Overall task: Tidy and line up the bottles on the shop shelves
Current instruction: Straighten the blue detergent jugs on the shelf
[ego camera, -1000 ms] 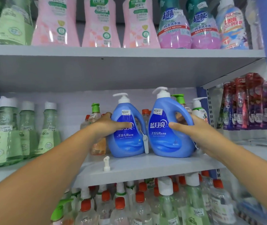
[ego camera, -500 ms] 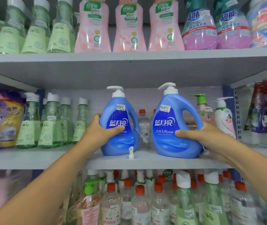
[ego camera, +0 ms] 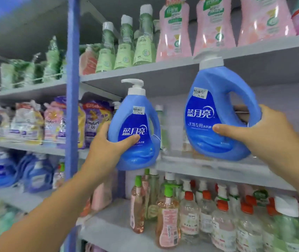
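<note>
Both hands have lifted their bottles off the shelf (ego camera: pixel 208 167): left hand (ego camera: pixel 106 148) grips one blue bottle (ego camera: pixel 136 135), right hand (ego camera: pixel 259 135) the other blue bottle (ego camera: pixel 217 113), ready to move.

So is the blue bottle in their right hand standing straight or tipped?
Tipped. The right-hand blue bottle leans left, its pump top tilted, gripped by the right hand.

Two blue detergent bottles (ego camera: pixel 135 135) (ego camera: pixel 217 113) are wearing white pump caps and darker blue labels; pink bottles (ego camera: pixel 174 30) are lining the grey shelf (ego camera: pixel 254 51) above.
</note>
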Demonstrator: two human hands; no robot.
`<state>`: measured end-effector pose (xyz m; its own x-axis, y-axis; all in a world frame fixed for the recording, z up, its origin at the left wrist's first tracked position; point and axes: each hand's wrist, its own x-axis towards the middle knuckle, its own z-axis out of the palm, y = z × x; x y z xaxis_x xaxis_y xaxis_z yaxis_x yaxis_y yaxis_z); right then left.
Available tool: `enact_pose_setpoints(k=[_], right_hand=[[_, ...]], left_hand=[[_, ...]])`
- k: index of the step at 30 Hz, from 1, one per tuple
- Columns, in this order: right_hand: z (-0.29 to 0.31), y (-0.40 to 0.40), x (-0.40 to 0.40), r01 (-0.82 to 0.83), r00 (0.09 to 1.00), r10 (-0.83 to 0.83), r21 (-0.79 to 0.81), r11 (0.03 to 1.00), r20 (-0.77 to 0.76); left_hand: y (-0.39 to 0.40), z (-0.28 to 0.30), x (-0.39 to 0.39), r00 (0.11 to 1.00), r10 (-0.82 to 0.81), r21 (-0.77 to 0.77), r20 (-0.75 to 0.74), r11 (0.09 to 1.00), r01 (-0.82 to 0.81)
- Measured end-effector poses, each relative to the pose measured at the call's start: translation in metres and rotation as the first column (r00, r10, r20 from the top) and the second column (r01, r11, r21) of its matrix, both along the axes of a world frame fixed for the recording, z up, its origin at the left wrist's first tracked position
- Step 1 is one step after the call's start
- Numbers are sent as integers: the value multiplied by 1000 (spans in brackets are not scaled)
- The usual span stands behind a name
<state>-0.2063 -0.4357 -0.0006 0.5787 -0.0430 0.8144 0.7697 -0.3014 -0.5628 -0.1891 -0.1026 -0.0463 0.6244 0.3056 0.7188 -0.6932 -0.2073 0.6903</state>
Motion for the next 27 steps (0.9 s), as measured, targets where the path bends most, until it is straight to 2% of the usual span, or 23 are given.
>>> enact_pose_setpoints(k=[2, 6, 13, 20, 24, 27], right_hand=[[-5, 41, -7, -114, 993, 113, -12, 993, -15], [-32, 141, -10, -229, 970, 222, -57, 972, -102], [-121, 336, -14, -385, 899, 374, -3, 923, -230], [-215, 517, -3, -409, 840, 419, 107, 906, -346], [-235, 594, 28, -374, 825, 376, 90, 923, -422], [-243, 640, 58, -329, 845, 327, 71, 942, -422]], left_hand=[[38, -6, -21, 998, 56, -25, -2, 998, -56], [128, -29, -56, 989, 142, -82, -50, 986, -146], [327, -99, -123, 942, 326, -51, -82, 942, -331], [497, -163, -148, 911, 377, -64, -168, 918, -392], [560, -183, -123, 904, 372, -69, -208, 917, -393], [598, -201, -89, 908, 348, -97, -234, 921, -378]])
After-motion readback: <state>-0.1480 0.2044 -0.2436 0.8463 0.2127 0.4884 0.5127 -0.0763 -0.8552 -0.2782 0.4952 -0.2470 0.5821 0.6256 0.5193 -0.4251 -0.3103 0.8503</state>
